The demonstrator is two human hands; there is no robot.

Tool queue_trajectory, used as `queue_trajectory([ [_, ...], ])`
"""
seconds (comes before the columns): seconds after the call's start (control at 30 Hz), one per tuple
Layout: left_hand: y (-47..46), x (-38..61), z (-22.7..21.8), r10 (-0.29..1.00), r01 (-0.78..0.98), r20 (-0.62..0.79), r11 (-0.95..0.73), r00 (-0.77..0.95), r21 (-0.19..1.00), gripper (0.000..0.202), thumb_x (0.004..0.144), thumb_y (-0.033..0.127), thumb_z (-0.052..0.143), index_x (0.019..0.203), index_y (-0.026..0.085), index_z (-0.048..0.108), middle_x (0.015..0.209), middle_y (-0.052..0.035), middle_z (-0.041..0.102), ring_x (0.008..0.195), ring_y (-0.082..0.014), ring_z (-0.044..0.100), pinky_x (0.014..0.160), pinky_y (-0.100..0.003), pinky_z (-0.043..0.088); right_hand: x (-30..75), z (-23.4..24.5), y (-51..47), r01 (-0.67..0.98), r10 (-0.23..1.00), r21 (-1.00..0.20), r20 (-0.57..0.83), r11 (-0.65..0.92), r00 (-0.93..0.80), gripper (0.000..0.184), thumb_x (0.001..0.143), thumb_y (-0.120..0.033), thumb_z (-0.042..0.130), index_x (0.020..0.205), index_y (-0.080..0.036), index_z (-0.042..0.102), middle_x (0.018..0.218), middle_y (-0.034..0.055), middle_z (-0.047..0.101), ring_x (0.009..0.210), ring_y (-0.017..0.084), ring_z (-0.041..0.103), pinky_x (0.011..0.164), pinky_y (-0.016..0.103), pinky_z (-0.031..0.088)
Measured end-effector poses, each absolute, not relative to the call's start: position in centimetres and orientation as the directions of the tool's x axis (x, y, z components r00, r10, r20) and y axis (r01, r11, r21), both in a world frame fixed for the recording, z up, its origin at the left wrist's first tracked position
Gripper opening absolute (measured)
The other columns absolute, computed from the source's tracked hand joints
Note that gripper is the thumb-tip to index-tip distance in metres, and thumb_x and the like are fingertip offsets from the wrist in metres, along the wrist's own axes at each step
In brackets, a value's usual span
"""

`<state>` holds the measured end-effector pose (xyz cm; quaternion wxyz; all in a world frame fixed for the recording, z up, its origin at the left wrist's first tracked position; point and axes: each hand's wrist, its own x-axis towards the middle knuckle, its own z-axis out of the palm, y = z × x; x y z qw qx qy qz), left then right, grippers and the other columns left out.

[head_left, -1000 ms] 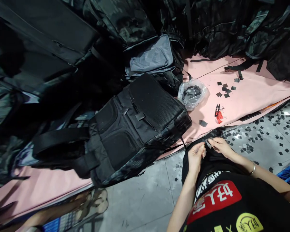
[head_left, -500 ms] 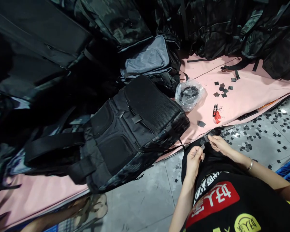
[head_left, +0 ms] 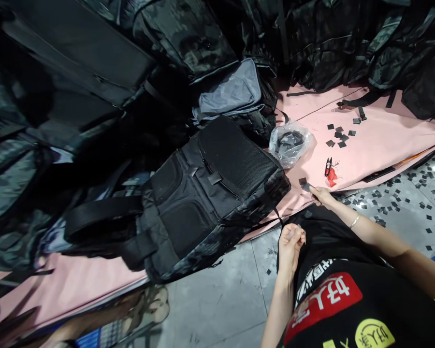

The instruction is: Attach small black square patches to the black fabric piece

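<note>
My right hand (head_left: pixel 322 195) reaches to the edge of the pink cloth, pinching a small dark square patch (head_left: pixel 306 187). Another dark patch (head_left: pixel 302 181) lies right at its tip on the cloth. My left hand (head_left: pixel 292 240) is held over my lap, its fingers pinched on a small pale translucent piece (head_left: pixel 299 228); the exact kind is too small to tell. To the left lies a black backpack (head_left: pixel 203 198), back panel up. Beside it stands a clear plastic bag (head_left: pixel 289 144) with dark patches inside.
Thread snips (head_left: pixel 328 166) and a red scrap (head_left: pixel 332 177) lie on the pink cloth (head_left: pixel 384 140), near loose dark squares (head_left: pixel 339 135). Many squares litter the grey floor (head_left: pixel 210 299). Camouflage backpacks (head_left: pixel 188 38) crowd the back. Another person's arm (head_left: pixel 90 321) shows at lower left.
My right hand has moved forward from my lap to the cloth with the dark patch, beside the one lying there. My left hand stays pinched over my lap. The view has shifted slightly.
</note>
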<state>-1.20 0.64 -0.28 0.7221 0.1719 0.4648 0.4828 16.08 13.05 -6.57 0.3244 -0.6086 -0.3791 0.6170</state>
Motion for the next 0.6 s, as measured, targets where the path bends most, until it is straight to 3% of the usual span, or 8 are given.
queue_trajectory([
  [0.2,1.6,0.2,-0.8,0.861,-0.400,-0.494,0.496,0.117,0.771,0.027,0.070,0.035,0.066,0.083,0.011,0.064,0.053,0.0037,0.046,0.049,-0.0046,0.040,0.049,-0.020,0.029,16.6,-4.0,8.0,-0.212,0.817,-0.792,-0.527,-0.572,-0.235,0.046,0.069,-0.062,0.055,0.072,-0.017,0.046,0.059,-0.0017,0.050,0.047,0.007,0.044,0.041,0.019,0.033],
  [0.37,2.6,1.4,-1.3,0.877,-0.252,-0.478,0.472,0.041,0.845,0.033,0.066,0.040,0.068,0.078,0.009,0.065,0.049,0.0039,0.047,0.045,-0.0050,0.037,0.046,-0.021,0.025,16.2,-2.0,5.7,-0.352,0.868,-0.795,-0.435,-0.495,-0.238,0.036,0.064,-0.046,0.070,0.074,-0.017,0.050,0.060,-0.0024,0.054,0.051,0.008,0.049,0.045,0.020,0.039],
  [0.6,3.2,2.5,-0.6,0.883,-0.168,-0.465,0.468,0.061,0.868,0.030,0.061,0.039,0.070,0.068,0.011,0.063,0.048,0.0039,0.049,0.043,-0.0051,0.039,0.045,-0.020,0.029,15.6,-2.1,5.2,-0.160,0.908,-0.897,-0.418,-0.413,-0.002,0.037,0.058,-0.043,0.074,0.064,-0.018,0.048,0.046,-0.0052,0.052,0.039,0.007,0.045,0.037,0.019,0.034],
])
